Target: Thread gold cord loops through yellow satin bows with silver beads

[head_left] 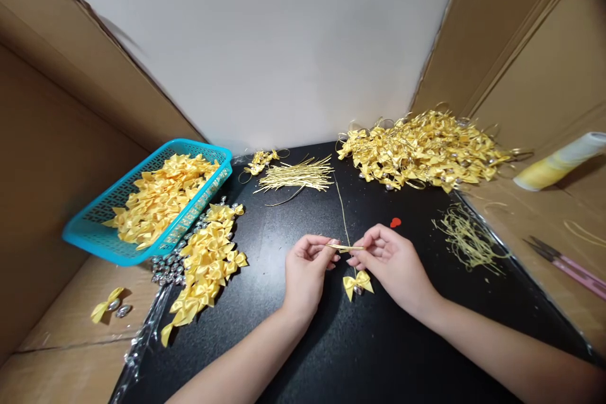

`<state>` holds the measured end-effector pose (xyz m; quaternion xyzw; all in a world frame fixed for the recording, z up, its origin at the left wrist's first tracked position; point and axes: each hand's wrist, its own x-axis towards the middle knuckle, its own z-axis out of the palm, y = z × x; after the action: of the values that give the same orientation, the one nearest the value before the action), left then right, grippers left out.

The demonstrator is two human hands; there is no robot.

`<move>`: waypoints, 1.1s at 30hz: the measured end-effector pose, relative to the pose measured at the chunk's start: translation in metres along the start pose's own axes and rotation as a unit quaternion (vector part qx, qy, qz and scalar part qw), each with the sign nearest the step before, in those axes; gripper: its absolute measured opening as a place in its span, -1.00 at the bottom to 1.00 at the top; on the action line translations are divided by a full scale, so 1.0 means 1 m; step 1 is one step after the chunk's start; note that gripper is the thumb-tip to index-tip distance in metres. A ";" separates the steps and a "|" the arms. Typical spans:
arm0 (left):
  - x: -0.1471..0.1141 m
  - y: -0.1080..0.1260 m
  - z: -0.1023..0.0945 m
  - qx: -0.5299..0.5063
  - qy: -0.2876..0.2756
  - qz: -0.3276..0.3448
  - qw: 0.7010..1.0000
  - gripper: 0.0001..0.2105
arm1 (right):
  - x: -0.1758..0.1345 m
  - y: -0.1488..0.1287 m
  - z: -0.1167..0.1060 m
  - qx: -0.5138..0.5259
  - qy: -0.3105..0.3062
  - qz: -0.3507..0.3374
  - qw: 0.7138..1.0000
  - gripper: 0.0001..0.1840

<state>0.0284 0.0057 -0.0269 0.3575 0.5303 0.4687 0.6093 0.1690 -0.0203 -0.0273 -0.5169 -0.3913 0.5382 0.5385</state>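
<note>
My left hand and my right hand face each other over the black tabletop, fingertips pinched. Stretched between them is a short length of gold cord, one end in each pinch. Just under my right fingertips hangs or lies a yellow ribbon bow with a small silvery bead; whether it touches the table I cannot tell. Beyond my hands a thin cord runs toward the back. A bundle of cut gold cords lies farther off.
At left stands a blue basket of yellow bows, beside loose bows and silver beads. A heap of corded bows fills the back right. Cord scraps, pink-handled scissors and a roll lie right. Cardboard walls surround the table.
</note>
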 end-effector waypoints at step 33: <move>-0.014 -0.009 0.000 -0.125 -0.081 -0.058 0.987 -0.67 | -0.010 0.008 0.004 -0.155 0.031 -0.214 0.964 -0.81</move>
<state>0.0299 -0.0104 -0.0310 0.2839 0.4366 0.4650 0.7159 0.1627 -0.0308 -0.0330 -0.5147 -0.5545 0.3265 0.5666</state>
